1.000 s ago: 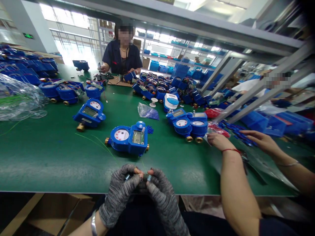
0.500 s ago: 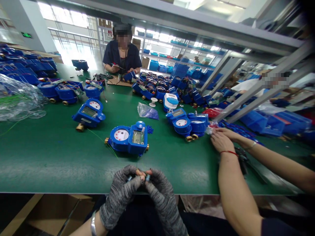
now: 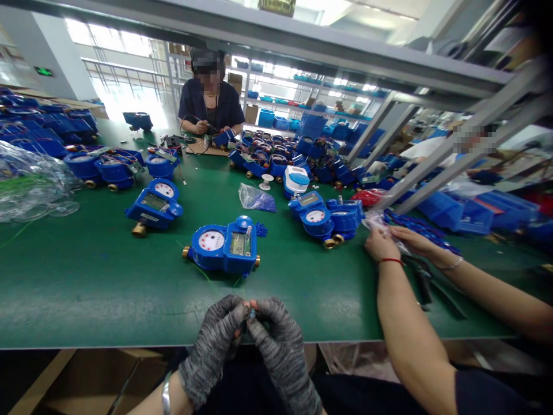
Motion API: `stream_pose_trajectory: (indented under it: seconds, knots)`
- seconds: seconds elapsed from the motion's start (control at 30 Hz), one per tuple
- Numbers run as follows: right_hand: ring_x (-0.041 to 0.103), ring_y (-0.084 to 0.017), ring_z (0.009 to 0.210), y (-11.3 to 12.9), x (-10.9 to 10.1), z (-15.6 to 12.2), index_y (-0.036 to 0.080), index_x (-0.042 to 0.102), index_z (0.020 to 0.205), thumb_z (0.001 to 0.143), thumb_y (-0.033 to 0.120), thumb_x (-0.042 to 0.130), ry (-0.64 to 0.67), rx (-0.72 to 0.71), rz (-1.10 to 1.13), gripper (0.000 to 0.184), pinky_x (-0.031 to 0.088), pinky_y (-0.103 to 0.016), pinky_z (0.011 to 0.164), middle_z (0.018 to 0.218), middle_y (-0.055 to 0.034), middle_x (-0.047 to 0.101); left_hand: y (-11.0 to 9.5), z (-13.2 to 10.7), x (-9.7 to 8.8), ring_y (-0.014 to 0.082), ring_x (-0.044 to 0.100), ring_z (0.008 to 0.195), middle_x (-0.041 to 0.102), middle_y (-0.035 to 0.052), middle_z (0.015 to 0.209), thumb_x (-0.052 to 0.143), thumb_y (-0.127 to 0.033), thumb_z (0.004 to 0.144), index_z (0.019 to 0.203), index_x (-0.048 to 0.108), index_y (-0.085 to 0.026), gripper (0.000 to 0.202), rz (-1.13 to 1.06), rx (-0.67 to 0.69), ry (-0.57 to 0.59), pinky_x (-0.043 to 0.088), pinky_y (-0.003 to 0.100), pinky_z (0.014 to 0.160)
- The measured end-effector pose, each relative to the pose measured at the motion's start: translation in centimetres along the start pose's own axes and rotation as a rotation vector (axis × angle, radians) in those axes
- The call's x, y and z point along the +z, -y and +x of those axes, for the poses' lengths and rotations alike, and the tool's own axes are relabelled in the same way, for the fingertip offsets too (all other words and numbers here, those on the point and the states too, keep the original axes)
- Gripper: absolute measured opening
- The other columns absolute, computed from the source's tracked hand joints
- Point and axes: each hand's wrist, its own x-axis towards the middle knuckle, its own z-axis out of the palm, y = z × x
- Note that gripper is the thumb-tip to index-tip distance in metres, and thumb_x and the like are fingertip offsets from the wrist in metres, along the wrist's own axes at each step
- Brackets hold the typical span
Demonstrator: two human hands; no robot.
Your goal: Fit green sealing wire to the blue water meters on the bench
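Over the table's front edge, my left hand (image 3: 220, 340) and my right hand (image 3: 280, 346), both in grey fingerless gloves, meet fingertip to fingertip. Pinched between them is a small light-blue piece (image 3: 253, 313); its exact kind is too small to tell. Just beyond my hands lies a blue water meter (image 3: 222, 248) with a round dial, a display and brass ends. A thin green wire (image 3: 203, 274) curves from it toward me. Behind its right side sits a little pile of small blue pieces (image 3: 261, 229).
Another meter (image 3: 154, 204) lies left, two more meters (image 3: 317, 216) right. A plastic bag (image 3: 257, 199), a white spool (image 3: 266, 182) and a white-blue meter (image 3: 296, 180) are farther back. At right, a co-worker's hands (image 3: 384, 245) handle clear plastic. Another person (image 3: 211, 104) sits opposite.
My hands have drawn closer together, and the light-blue piece now shows between the fingertips. The co-worker's hands at right have shifted on the plastic. The view has tilted slightly.
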Motion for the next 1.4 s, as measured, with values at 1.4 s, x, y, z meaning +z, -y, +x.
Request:
stream_pose_trajectory:
  seconds: [1.4]
  knots:
    - [0.041, -0.009, 0.041, 0.2, 1.4, 3.0, 0.017, 0.063, 0.073, 0.084, 0.053, 0.055, 0.286, 0.434, 0.499, 0.039, 0.035, -0.020, 0.035, 0.056, -0.0008, 0.054, 0.1, 2.3, 0.1, 0.0145, 0.055, 0.052, 0.061, 0.0060, 0.062, 0.076, -0.043, 0.075, 0.074, 0.064, -0.013, 0.032, -0.108, -0.005, -0.001, 0.038, 0.023, 0.048]
